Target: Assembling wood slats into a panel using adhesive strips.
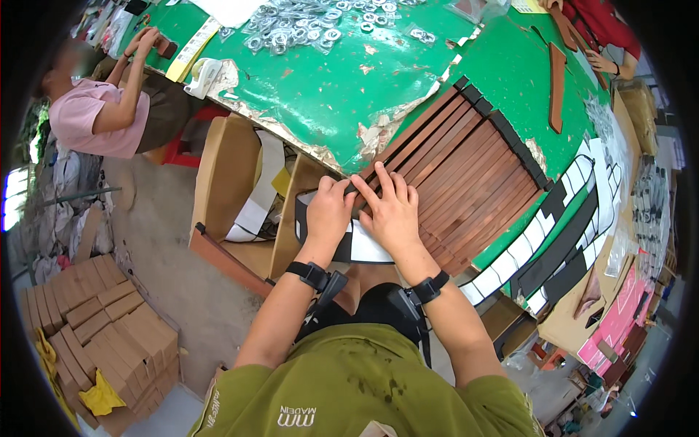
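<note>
A dark-spotted olive-green shirt [342, 353] with white print [297, 417] is worn with 2 black wrist straps [428, 288].

the left hand [329, 215] and right hand [395, 220] hide whatever lies beneath them, the right also covering part of the brown strips [466, 182]. at left, a seated person in pink [102, 120] has a blurred head; a brown item [167, 49] by that person's hands is too small to identify. the top edge crops a co-worker in red [606, 28] and a white sheet [229, 10].
</note>
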The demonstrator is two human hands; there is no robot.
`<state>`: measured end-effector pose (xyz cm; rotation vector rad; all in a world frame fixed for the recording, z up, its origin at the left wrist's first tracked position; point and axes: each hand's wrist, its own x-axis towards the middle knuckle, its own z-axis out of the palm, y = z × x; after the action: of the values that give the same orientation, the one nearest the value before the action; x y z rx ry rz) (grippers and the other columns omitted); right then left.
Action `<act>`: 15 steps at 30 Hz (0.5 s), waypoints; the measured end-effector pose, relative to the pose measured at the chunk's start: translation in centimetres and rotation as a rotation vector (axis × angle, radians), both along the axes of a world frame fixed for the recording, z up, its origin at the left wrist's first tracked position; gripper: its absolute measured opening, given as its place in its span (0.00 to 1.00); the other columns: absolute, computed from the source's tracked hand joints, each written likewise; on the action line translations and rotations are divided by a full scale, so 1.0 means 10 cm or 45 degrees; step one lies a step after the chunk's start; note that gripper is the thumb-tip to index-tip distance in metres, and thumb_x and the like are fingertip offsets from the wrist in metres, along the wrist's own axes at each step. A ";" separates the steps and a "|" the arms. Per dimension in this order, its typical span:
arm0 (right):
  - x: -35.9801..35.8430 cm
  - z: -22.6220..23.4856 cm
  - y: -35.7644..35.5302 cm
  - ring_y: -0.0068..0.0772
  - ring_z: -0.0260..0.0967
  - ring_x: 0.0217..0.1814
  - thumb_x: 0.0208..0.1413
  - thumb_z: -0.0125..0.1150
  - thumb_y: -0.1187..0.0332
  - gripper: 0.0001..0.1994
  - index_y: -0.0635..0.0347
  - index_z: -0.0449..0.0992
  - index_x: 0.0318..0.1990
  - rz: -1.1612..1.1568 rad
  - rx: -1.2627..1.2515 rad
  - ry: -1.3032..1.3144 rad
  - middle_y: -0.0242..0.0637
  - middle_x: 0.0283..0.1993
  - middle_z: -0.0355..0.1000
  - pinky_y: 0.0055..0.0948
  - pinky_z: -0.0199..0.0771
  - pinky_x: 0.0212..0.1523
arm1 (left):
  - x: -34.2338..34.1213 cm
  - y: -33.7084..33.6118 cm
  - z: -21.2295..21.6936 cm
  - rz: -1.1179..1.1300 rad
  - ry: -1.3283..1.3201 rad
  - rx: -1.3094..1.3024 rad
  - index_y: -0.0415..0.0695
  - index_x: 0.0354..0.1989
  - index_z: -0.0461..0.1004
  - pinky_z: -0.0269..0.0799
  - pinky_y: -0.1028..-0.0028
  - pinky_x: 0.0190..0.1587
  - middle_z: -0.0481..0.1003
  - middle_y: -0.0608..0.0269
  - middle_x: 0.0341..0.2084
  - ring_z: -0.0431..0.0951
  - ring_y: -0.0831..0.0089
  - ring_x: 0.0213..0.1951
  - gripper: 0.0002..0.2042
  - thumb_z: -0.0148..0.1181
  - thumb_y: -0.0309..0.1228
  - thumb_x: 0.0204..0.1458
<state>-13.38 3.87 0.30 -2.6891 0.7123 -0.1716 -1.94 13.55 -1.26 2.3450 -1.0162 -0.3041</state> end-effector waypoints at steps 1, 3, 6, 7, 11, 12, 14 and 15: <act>0.01 0.00 -0.01 0.46 0.56 0.67 0.43 0.70 0.62 0.38 0.30 0.65 0.66 -0.001 0.011 0.015 0.41 0.72 0.55 0.46 0.55 0.63 | -0.01 0.02 0.00 0.025 0.018 0.024 0.42 0.43 0.78 0.74 0.64 0.33 0.72 0.58 0.36 0.77 0.57 0.32 0.13 0.67 0.30 0.48; 0.00 -0.01 0.02 0.46 0.56 0.68 0.43 0.70 0.62 0.38 0.30 0.65 0.66 0.003 0.003 0.017 0.41 0.72 0.55 0.46 0.56 0.63 | -0.05 0.10 0.01 0.077 0.042 0.006 0.42 0.43 0.78 0.74 0.64 0.33 0.72 0.58 0.34 0.77 0.58 0.32 0.14 0.68 0.30 0.48; -0.03 -0.01 0.01 0.46 0.55 0.68 0.44 0.70 0.62 0.37 0.31 0.66 0.66 0.006 0.006 0.009 0.41 0.72 0.54 0.46 0.56 0.63 | -0.04 0.17 -0.03 0.107 0.102 -0.065 0.42 0.42 0.78 0.74 0.65 0.32 0.72 0.58 0.32 0.77 0.61 0.30 0.13 0.68 0.29 0.47; -0.04 0.00 0.01 0.46 0.55 0.68 0.44 0.70 0.61 0.37 0.31 0.66 0.66 0.005 0.019 -0.002 0.41 0.72 0.54 0.46 0.56 0.63 | -0.05 0.19 -0.05 0.086 0.136 -0.119 0.41 0.42 0.78 0.73 0.66 0.31 0.72 0.58 0.30 0.76 0.62 0.29 0.13 0.68 0.28 0.47; -0.03 0.00 0.01 0.46 0.55 0.68 0.44 0.70 0.62 0.37 0.31 0.66 0.66 -0.003 0.005 0.001 0.42 0.72 0.54 0.46 0.56 0.63 | -0.04 0.17 -0.09 0.043 0.086 -0.137 0.41 0.39 0.77 0.73 0.66 0.30 0.72 0.59 0.28 0.76 0.62 0.27 0.10 0.67 0.27 0.47; -0.03 -0.01 0.01 0.46 0.55 0.68 0.44 0.70 0.62 0.37 0.31 0.66 0.66 -0.003 -0.001 -0.011 0.42 0.72 0.54 0.46 0.56 0.63 | -0.04 0.16 -0.09 0.044 0.098 -0.100 0.42 0.38 0.77 0.74 0.65 0.31 0.73 0.59 0.31 0.77 0.60 0.29 0.09 0.66 0.28 0.48; -0.04 -0.02 0.02 0.46 0.55 0.68 0.44 0.70 0.62 0.37 0.31 0.66 0.66 -0.010 -0.016 -0.019 0.42 0.72 0.54 0.46 0.56 0.63 | -0.04 0.16 -0.09 0.038 0.113 -0.072 0.43 0.38 0.77 0.75 0.63 0.33 0.74 0.59 0.33 0.78 0.57 0.32 0.08 0.65 0.29 0.50; -0.03 -0.02 0.03 0.46 0.55 0.68 0.44 0.70 0.62 0.37 0.31 0.66 0.66 -0.007 -0.019 -0.030 0.42 0.72 0.54 0.47 0.56 0.63 | -0.03 0.17 -0.11 0.017 0.063 -0.087 0.43 0.38 0.77 0.76 0.63 0.33 0.74 0.59 0.33 0.79 0.57 0.32 0.08 0.65 0.29 0.50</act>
<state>-13.71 4.15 0.11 -2.6948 0.7137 -0.2098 -2.26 15.27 -2.35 2.2708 -0.9721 -0.3154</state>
